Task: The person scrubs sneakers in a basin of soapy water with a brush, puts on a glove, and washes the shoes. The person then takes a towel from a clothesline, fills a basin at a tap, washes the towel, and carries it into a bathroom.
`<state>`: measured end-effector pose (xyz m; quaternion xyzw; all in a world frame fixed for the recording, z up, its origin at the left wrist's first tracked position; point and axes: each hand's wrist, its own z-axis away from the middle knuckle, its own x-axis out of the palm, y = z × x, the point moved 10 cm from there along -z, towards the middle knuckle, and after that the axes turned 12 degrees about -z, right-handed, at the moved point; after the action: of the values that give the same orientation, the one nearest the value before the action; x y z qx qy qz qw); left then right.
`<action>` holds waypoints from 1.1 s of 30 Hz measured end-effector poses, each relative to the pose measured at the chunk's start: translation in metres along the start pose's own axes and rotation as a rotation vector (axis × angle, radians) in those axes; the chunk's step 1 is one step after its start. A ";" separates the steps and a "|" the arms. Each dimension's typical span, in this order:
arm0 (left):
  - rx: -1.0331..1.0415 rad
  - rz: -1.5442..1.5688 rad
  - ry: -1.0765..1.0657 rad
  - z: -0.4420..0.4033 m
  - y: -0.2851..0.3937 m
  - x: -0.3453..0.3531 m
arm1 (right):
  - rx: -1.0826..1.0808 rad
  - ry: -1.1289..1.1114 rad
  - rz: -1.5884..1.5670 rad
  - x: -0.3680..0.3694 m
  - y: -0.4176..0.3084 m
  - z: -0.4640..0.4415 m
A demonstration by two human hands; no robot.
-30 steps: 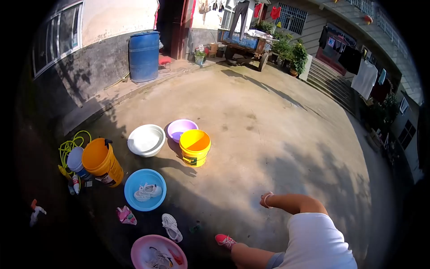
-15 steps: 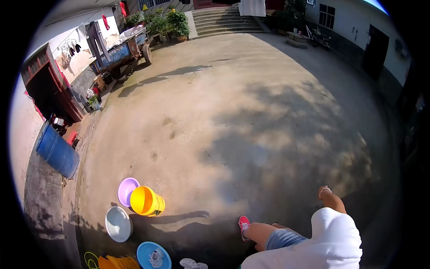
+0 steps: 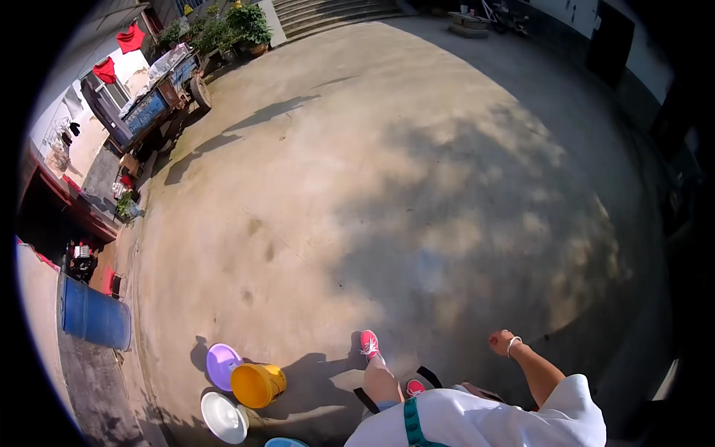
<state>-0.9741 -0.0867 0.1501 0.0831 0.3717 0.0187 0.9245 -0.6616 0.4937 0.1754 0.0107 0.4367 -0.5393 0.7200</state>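
Observation:
My right hand (image 3: 503,343), with a white band at the wrist, hangs over the concrete ground at the lower right. Its fingers look curled in, and nothing shows in them. My left hand is out of sight. Below are my red shoes (image 3: 369,344), one ahead of the other, and a teal strap (image 3: 412,423) over my white shirt. To the left of my feet, a yellow bucket (image 3: 257,385) stands beside a purple basin (image 3: 223,363) and a white basin (image 3: 223,419). Only the rim of a blue basin (image 3: 287,442) shows at the bottom edge.
A blue barrel (image 3: 95,313) stands by the doorway at the left. Farther back are a loaded cart (image 3: 153,108), potted plants (image 3: 242,28) and steps (image 3: 328,15). A low stone block (image 3: 468,26) sits at the upper right. Tree shadow falls across the concrete yard (image 3: 298,186).
The view has swung right and away from the wash things; the shoes among the basins and the orange bucket have left the frame. My feet have shifted, and a teal strap now shows.

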 end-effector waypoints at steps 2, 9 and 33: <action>-0.038 -0.032 -0.044 -0.032 0.006 -0.007 | 0.139 0.012 0.054 -0.009 0.014 -0.025; -0.131 -0.287 -0.177 -0.179 0.034 -0.148 | 0.140 -0.720 0.825 0.015 0.073 -0.055; 0.034 -0.404 -0.097 -0.687 0.725 -0.550 | -0.471 0.668 0.212 -1.000 -0.553 -0.750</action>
<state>-1.8262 0.6713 0.1595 0.0232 0.3359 -0.1775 0.9247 -1.5961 1.3951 0.6038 0.0648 0.7540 -0.3147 0.5729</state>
